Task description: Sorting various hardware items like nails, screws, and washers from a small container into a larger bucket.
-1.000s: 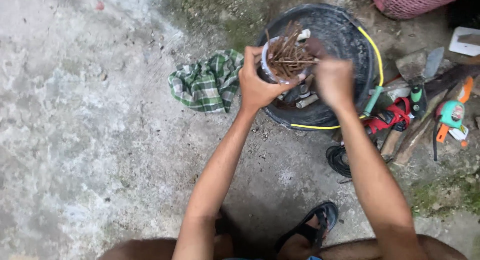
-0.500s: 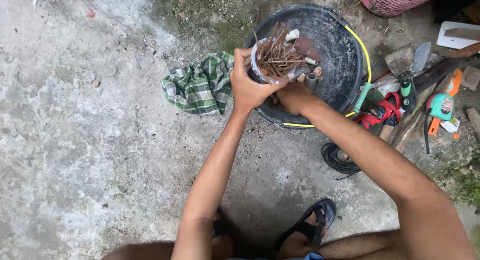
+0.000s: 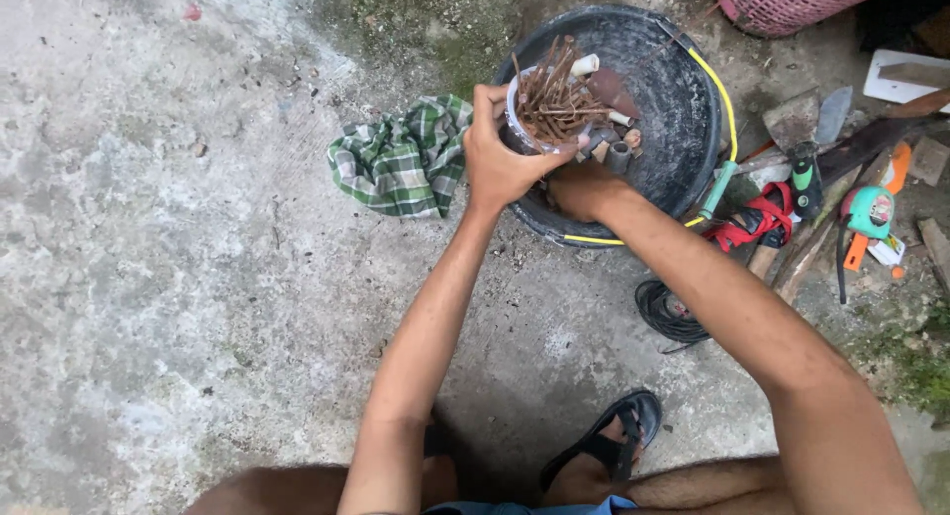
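Over a rough concrete floor (image 3: 168, 278), seen from the head camera, the left hand (image 3: 503, 164) grips a small pale cup (image 3: 524, 119) by its side, fingers wrapped round the wall and the thumb across the near edge. The cup is crammed with rusty nails (image 3: 554, 94) that stick up and fan out past its rim. It is held just above the near left part of a black round tub (image 3: 683, 109), whose rim carries a yellow band on the right side.

Below and to the right of the cup, the right hand (image 3: 584, 188) reaches into the tub, fingers curled under and mostly hidden behind the cup and the left hand; whether it grasps anything cannot be told. Short grey pipe pieces (image 3: 618, 154) and a brown flat piece (image 3: 614, 88) lie in the tub just beside the nails.

Left of the tub, touching its wall, a green checked cloth (image 3: 401, 164) lies crumpled on the floor. Right of the tub sits a heap of tools: a trowel (image 3: 811, 129), a red strap (image 3: 762, 218), a green tape measure (image 3: 871, 210) and a coil of black cable (image 3: 668, 317). A pink woven basket (image 3: 792, 0) shows at the top edge. Near the bottom, a foot in a black sandal (image 3: 614, 441) rests on the concrete between the two forearms.
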